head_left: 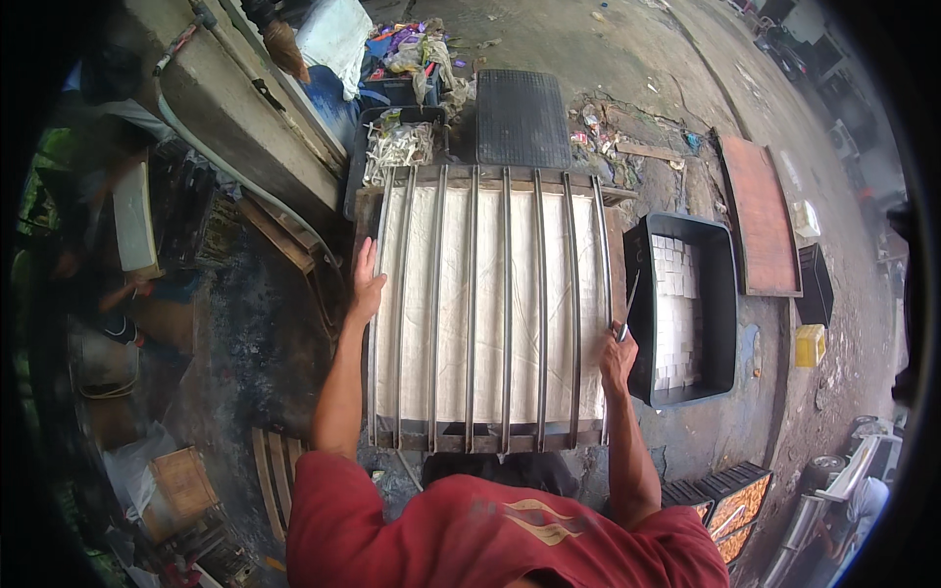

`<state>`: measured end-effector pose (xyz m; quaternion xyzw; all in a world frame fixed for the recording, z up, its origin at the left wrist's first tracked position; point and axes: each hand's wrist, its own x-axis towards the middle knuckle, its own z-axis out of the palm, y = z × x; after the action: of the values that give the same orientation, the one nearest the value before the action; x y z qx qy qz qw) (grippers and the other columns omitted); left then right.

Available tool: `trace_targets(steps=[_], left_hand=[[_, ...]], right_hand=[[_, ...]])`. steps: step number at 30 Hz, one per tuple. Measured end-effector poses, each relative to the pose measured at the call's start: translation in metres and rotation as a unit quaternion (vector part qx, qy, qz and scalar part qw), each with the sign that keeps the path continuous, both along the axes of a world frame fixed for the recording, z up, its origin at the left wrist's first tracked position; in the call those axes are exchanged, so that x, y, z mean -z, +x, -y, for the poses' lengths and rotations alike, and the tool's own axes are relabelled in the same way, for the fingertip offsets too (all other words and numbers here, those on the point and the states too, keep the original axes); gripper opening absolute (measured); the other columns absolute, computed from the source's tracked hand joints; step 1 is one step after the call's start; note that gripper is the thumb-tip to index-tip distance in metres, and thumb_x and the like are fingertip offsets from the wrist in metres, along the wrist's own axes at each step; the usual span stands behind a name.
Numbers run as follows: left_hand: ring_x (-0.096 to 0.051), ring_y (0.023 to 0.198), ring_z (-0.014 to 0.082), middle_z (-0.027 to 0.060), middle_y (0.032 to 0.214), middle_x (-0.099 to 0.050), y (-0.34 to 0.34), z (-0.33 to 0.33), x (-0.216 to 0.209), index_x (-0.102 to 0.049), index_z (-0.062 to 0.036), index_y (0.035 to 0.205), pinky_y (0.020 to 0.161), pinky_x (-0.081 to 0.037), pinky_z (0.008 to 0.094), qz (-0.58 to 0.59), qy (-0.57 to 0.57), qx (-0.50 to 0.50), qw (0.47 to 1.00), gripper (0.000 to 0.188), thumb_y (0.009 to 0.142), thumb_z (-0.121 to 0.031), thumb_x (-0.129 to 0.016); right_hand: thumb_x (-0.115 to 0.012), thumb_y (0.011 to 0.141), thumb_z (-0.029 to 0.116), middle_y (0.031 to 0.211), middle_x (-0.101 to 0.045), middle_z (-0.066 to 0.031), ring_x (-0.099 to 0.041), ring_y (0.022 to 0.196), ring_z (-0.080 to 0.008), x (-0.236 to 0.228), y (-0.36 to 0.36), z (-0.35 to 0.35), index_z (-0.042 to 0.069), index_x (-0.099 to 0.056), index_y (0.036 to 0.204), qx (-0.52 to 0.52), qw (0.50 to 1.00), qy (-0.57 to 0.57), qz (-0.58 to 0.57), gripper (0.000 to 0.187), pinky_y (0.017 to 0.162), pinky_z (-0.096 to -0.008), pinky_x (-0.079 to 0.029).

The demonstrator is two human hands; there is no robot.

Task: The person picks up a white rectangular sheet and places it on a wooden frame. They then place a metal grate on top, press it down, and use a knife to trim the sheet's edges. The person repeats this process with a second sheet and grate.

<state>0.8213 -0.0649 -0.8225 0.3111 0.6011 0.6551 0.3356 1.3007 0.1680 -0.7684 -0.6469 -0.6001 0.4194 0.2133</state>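
Note:
A wide, flat white slab (456,294) with a creased surface lies in front of me on a dark-edged board. Several long metal bars (506,314) run lengthwise across it, spaced side by side. My left hand (368,284) rests against the left edge beside the outermost bar, its fingers stretched out. At the right edge, my right hand (618,359) is closed round a knife (633,292), with its thin blade pointing up and away from me. Part of the knife's handle is hidden in the fist.
Right of the board stands a black crate (727,323) holding white blocks (676,323). Beyond it lies a reddish board (760,216). A dark ribbed tray (522,116) and a bin of white scraps (404,145) are at the far side. A pipe (250,186) runs along the left.

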Motion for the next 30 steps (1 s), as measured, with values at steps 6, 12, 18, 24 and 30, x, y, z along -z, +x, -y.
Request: trace_targets(steps=[6,12,18,24,30], left_hand=[[-0.015,0.161,0.0255,0.0194,0.172,-0.02,0.021,0.004,-0.001,-0.02,0.0052,0.164,0.13,-0.008,0.0372,-0.117,-0.055,-0.029,0.991,0.084,0.083,0.016,-0.041],[-0.027,0.158,0.0275,0.0181,0.169,-0.031,-0.022,-0.055,-0.002,-0.028,0.0005,0.163,0.127,-0.025,0.0381,-0.118,-0.05,-0.056,0.99,0.077,0.091,0.005,-0.056],[-0.028,0.157,0.0254,0.0192,0.167,-0.034,-0.031,-0.072,0.004,-0.03,0.0023,0.161,0.126,-0.023,0.0361,-0.124,-0.052,-0.069,0.988,0.077,0.091,0.001,-0.061],[-0.024,0.158,0.0234,0.0194,0.17,-0.03,-0.043,-0.074,0.003,-0.029,0.0031,0.162,0.127,-0.019,0.035,-0.149,-0.051,-0.039,0.987,0.078,0.092,0.0,-0.064],[-0.021,0.159,0.0236,0.019,0.172,-0.025,0.041,0.042,-0.016,-0.025,0.0031,0.163,0.128,-0.016,0.0347,-0.074,-0.08,-0.002,0.994,0.081,0.094,-0.006,-0.067]], right_hand=[[-0.057,0.101,0.013,0.084,-0.063,-0.0034,-0.054,0.071,-0.0128,0.012,0.002,0.006,-0.004,-0.069,0.125,0.004,0.998,0.011,0.063,0.032,0.064,-0.0322,-0.044],[-0.062,0.099,0.014,0.094,-0.066,-0.0052,-0.059,0.086,-0.0134,0.006,-0.051,-0.063,-0.005,-0.067,0.126,-0.026,0.998,0.06,-0.008,0.034,0.078,-0.0319,-0.047],[-0.063,0.101,0.025,0.131,-0.069,-0.0151,-0.064,0.121,-0.0215,-0.007,-0.084,-0.11,-0.006,-0.059,0.141,-0.051,0.999,-0.015,0.005,0.051,0.105,-0.0332,-0.046],[-0.06,0.102,0.025,0.14,-0.065,-0.0197,-0.063,0.119,-0.024,-0.009,-0.076,-0.097,-0.001,-0.059,0.145,-0.109,0.994,0.018,-0.001,0.05,0.105,-0.0345,-0.045],[-0.062,0.099,0.018,0.095,-0.063,0.0019,-0.052,0.081,-0.009,-0.006,0.011,-0.027,0.004,-0.061,0.146,-0.1,0.994,-0.046,-0.004,0.049,0.073,-0.0279,-0.041]])
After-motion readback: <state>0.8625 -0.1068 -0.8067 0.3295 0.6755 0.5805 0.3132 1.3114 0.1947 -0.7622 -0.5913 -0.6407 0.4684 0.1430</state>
